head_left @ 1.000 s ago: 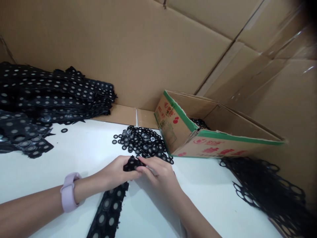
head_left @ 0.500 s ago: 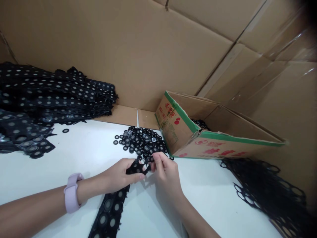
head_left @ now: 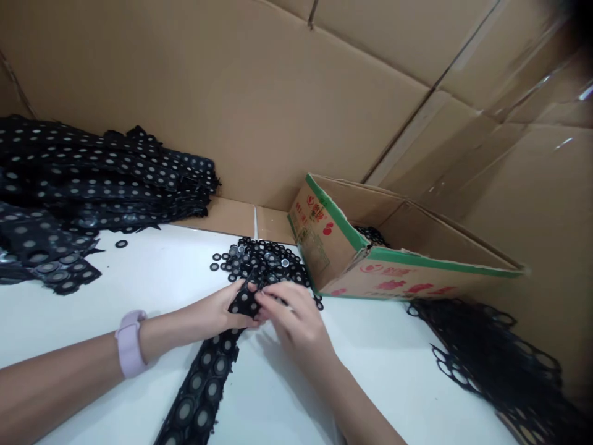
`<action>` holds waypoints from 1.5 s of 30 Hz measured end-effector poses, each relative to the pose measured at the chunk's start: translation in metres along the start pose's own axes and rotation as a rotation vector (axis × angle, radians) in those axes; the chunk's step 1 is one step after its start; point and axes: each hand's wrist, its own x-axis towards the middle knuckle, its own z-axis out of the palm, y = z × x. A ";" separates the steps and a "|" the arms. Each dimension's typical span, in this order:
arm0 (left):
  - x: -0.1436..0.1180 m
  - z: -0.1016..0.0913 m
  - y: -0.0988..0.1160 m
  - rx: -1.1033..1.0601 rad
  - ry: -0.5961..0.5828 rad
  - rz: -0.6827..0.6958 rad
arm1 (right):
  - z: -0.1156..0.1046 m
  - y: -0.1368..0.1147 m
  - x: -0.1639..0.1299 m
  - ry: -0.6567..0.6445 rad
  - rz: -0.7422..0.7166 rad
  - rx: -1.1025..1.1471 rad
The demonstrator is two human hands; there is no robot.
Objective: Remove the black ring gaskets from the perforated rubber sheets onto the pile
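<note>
The hands have come back together on the black strip [head_left: 208, 377] lying on the desk [head_left: 139, 284]. The left hand [head_left: 217, 312] is pinching its end; the right hand [head_left: 291, 321] is pushing rings out, by the ring pile [head_left: 264, 266].

The pile of loose rings [head_left: 264, 267] lies on the table [head_left: 152, 284], toward its back. Just right of the pile stands the cardboard box [head_left: 370, 259], touching its edge; more rings sit in the box. Right of the box, well apart from the pile, a heap of emptied webs [head_left: 491, 358] lies on the table. Far left of the pile, a stack of strips [head_left: 92, 179] rests against the cardboard wall [head_left: 241, 99], which rises behind the pile. One single ring [head_left: 121, 243] lies between stack and pile. Just before the pile, the left hand [head_left: 217, 312] and right hand [head_left: 296, 321] meet on a strip [head_left: 208, 377], which runs from the pile toward the near table edge
</note>
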 end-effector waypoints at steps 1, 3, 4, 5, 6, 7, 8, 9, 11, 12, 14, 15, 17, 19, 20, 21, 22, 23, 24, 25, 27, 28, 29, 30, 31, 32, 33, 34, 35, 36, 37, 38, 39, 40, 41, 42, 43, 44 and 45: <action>0.000 -0.001 0.000 0.011 0.002 -0.001 | 0.001 -0.002 0.000 -0.028 -0.062 0.008; -0.001 -0.003 0.001 0.029 -0.018 -0.005 | 0.004 -0.003 0.000 -0.062 -0.127 0.014; -0.002 -0.003 0.001 0.039 -0.034 -0.009 | 0.006 -0.003 0.000 -0.067 -0.134 0.019; -0.003 -0.004 0.002 0.052 -0.046 -0.014 | 0.007 -0.002 0.000 -0.066 -0.128 0.028; -0.004 -0.003 0.002 0.072 -0.052 -0.019 | 0.008 -0.001 0.000 -0.065 -0.113 0.040; -0.004 -0.003 0.002 0.099 -0.047 -0.022 | 0.009 0.000 0.000 -0.071 -0.102 0.048; -0.006 -0.002 0.003 0.134 -0.036 -0.024 | 0.009 0.000 0.000 -0.081 -0.090 0.052; -0.007 -0.001 0.004 0.175 -0.019 -0.022 | 0.009 0.000 0.000 -0.092 -0.076 0.052; -0.010 0.001 0.006 0.261 0.016 -0.002 | 0.009 -0.002 -0.001 -0.114 -0.051 0.042; -0.011 0.003 0.007 0.297 0.026 0.013 | 0.010 -0.003 -0.002 -0.123 -0.040 0.034; -0.014 0.006 0.009 0.348 0.033 0.046 | 0.013 -0.006 -0.005 -0.136 -0.019 0.017; -0.015 0.008 0.010 0.363 0.030 0.059 | 0.015 -0.008 -0.007 -0.139 -0.008 0.008; -0.016 0.011 0.011 0.376 0.026 0.078 | 0.020 -0.012 -0.011 -0.140 0.018 -0.012; -0.016 0.013 0.011 0.370 0.023 0.088 | 0.024 -0.016 -0.014 -0.131 0.047 -0.031; -0.016 0.013 0.011 0.361 0.024 0.091 | 0.025 -0.018 -0.014 -0.123 0.061 -0.038; -0.016 0.013 0.011 0.349 0.029 0.095 | 0.025 -0.019 -0.013 -0.113 0.073 -0.042; -0.015 0.013 0.011 0.331 0.039 0.099 | 0.025 -0.020 -0.012 -0.102 0.079 -0.042; -0.014 0.013 0.010 0.308 0.054 0.103 | 0.023 -0.020 -0.010 -0.089 0.081 -0.038; -0.013 0.013 0.009 0.278 0.074 0.104 | 0.021 -0.019 -0.008 -0.075 0.082 -0.032; -0.011 0.012 0.008 0.242 0.095 0.099 | 0.019 -0.017 -0.006 -0.058 0.086 -0.025; -0.008 0.010 0.006 0.161 0.133 0.069 | 0.013 -0.013 -0.004 -0.015 0.110 -0.012; -0.006 0.010 0.006 0.122 0.147 0.049 | 0.010 -0.011 -0.003 0.009 0.132 -0.005; -0.005 0.009 0.005 0.087 0.152 0.030 | 0.008 -0.009 -0.003 0.030 0.153 0.005; -0.004 0.009 0.005 0.059 0.146 0.015 | 0.007 -0.008 -0.003 0.047 0.172 0.020; -0.003 0.009 0.005 0.040 0.132 0.007 | 0.006 -0.007 -0.003 0.057 0.186 0.042; -0.003 0.009 0.006 0.029 0.113 0.005 | 0.005 -0.006 -0.003 0.058 0.198 0.068; -0.002 0.010 0.007 0.025 0.092 0.007 | 0.005 -0.006 -0.003 0.055 0.211 0.098; -0.003 0.010 0.008 0.027 0.072 0.013 | 0.005 -0.006 -0.003 0.048 0.230 0.129; -0.003 0.011 0.008 0.034 0.057 0.021 | 0.005 -0.007 -0.002 0.039 0.257 0.159; -0.003 0.011 0.009 0.046 0.048 0.031 | 0.005 -0.007 -0.001 0.034 0.297 0.187; -0.004 0.012 0.009 0.064 0.042 0.042 | 0.005 -0.009 0.000 0.031 0.347 0.211; -0.004 0.012 0.009 0.089 0.041 0.055 | 0.004 -0.010 0.001 0.031 0.403 0.234; -0.005 0.013 0.009 0.124 0.045 0.070 | 0.004 -0.012 0.003 0.032 0.459 0.256; -0.005 0.013 0.010 0.167 0.056 0.089 | 0.004 -0.015 0.004 0.034 0.513 0.280; -0.006 0.014 0.010 0.216 0.070 0.111 | 0.004 -0.017 0.005 0.034 0.562 0.306; -0.007 0.014 0.010 0.269 0.087 0.136 | 0.005 -0.020 0.006 0.032 0.605 0.333; -0.008 0.015 0.010 0.323 0.104 0.161 | 0.005 -0.023 0.006 0.028 0.644 0.361; -0.008 0.015 0.010 0.375 0.121 0.186 | 0.006 -0.025 0.007 0.024 0.682 0.388; -0.009 0.016 0.010 0.422 0.136 0.207 | 0.006 -0.027 0.007 0.018 0.716 0.413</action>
